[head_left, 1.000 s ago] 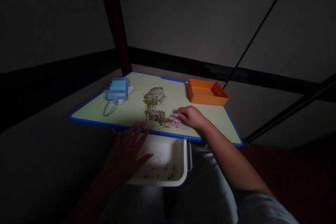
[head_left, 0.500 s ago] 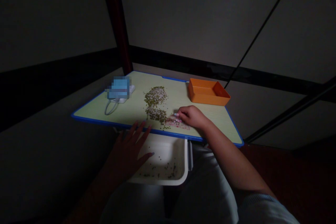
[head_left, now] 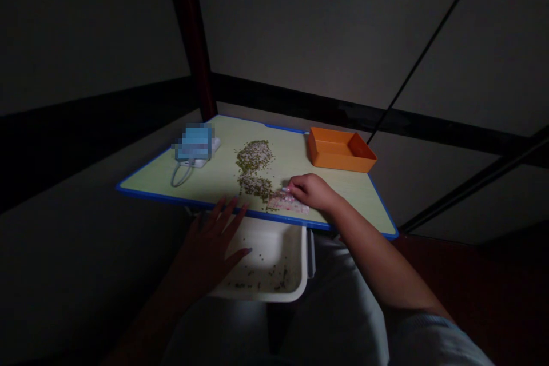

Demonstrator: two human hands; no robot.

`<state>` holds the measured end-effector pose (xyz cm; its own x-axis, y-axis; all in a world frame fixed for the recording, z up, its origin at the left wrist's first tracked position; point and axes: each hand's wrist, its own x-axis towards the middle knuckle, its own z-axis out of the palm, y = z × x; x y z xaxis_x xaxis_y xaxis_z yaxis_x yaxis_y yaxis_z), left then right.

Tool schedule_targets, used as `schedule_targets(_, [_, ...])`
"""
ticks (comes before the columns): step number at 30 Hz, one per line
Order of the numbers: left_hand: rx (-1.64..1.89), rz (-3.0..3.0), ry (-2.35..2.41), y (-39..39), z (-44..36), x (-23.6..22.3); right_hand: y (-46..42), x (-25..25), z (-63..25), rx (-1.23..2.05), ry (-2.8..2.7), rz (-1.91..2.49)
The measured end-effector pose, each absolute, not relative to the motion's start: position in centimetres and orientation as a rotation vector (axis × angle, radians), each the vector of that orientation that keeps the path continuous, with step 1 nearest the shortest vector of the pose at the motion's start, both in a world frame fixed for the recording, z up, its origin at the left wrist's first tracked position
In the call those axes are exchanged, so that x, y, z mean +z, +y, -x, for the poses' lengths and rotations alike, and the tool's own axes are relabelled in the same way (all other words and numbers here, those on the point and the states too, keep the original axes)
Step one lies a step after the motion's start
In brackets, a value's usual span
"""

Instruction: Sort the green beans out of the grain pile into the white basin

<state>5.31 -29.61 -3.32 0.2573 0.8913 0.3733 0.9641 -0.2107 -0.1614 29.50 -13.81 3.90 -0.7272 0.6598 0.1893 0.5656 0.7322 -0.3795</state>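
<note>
A heap of small green and pale grains [head_left: 254,164] lies on a pale yellow, blue-edged table top [head_left: 214,177]. My right hand [head_left: 312,190] rests on the table near its front edge, fingers curled, pinched on a small pinkish card [head_left: 288,203] that lies flat against the grains. My left hand [head_left: 210,246] is below the table's front edge, fingers spread, holding the left rim of a white tub [head_left: 274,291] on my lap. Scattered grains lie in the tub's bottom.
An orange rectangular tray [head_left: 341,151] stands at the table's back right. A blurred blue object on a white device with a cable [head_left: 195,148] sits at the back left. A dark post rises behind the table. Dark walls surround it.
My right hand and the card shifted very slightly along the front edge; a few more grains show in the tub. My left hand stayed put.
</note>
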Motion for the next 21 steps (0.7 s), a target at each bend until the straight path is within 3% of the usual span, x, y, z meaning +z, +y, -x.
schedule_targets(21, [-0.274,2.174,-1.674,-29.5,-5.2,-3.6,-14.3,4.0,-28.3,0.216,-2.716,0.936])
